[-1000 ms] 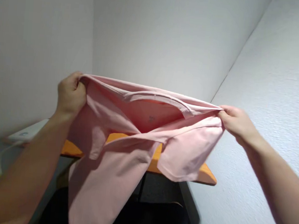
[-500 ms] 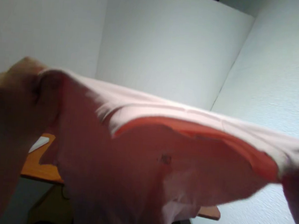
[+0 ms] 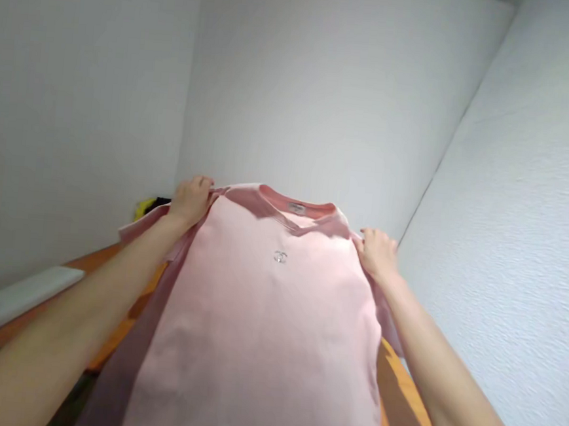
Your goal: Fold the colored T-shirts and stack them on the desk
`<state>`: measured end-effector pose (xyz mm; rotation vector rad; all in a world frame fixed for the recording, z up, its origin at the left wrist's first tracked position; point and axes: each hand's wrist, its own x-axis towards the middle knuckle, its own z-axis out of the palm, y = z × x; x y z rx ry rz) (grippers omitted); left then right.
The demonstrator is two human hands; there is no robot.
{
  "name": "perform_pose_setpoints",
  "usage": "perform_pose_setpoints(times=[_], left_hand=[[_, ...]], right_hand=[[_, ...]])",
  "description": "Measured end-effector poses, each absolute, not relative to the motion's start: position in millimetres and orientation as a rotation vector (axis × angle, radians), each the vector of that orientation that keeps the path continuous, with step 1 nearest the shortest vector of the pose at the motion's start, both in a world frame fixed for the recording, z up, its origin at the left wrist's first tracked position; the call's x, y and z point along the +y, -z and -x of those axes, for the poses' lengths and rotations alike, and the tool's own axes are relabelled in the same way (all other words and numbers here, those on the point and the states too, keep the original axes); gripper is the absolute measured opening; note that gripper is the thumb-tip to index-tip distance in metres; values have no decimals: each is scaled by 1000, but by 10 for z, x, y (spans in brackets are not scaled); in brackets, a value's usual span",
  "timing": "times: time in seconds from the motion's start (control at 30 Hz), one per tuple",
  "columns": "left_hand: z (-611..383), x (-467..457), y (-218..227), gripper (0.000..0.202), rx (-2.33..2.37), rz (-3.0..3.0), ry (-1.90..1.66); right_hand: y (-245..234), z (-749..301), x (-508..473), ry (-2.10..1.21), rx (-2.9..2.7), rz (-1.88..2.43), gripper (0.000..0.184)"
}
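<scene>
Pinching shirt [image 3: 271,317] shoulders: left hand [image 3: 191,200], right hand [image 3: 377,253], fingers closed on fabric. Risk: overhanging hem may drag shirt off worktop [image 3: 396,386].

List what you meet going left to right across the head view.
White device → yellow object → left hand → logo on the shirt → right hand → textured wall.
</scene>
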<state>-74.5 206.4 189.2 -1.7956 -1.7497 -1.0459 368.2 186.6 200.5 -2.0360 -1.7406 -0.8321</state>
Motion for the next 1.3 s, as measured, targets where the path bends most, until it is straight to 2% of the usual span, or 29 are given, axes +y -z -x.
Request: perform_pose_setpoints(times=[0.1,0.23,0.33,0.4,0.8,1.3], left_hand=[[437,2457,-1556,47,-1810,1950,912],[373,2501,-422,43,-1912,2275,602],[503,2549,226,56,-2081,2351,405],[601,2671,395,62,-2128,2390,329],[475,3572,459,67,-2106,2407,297],[449,3722,473,65,-2145,2355,285]], right_hand=[[-1633,-3279,2086,561,-1835,2203,48],[-686,-2935,2105,253,-2095,2230,48],[1,-3000,2117,-53,-2110,2354,67],[256,-3115,2217,-174,-2056,2411,72],[336,-3409,3055,-133,-1915,2457,72],[390,-3458,3157,-107,-1898,2468,73]])
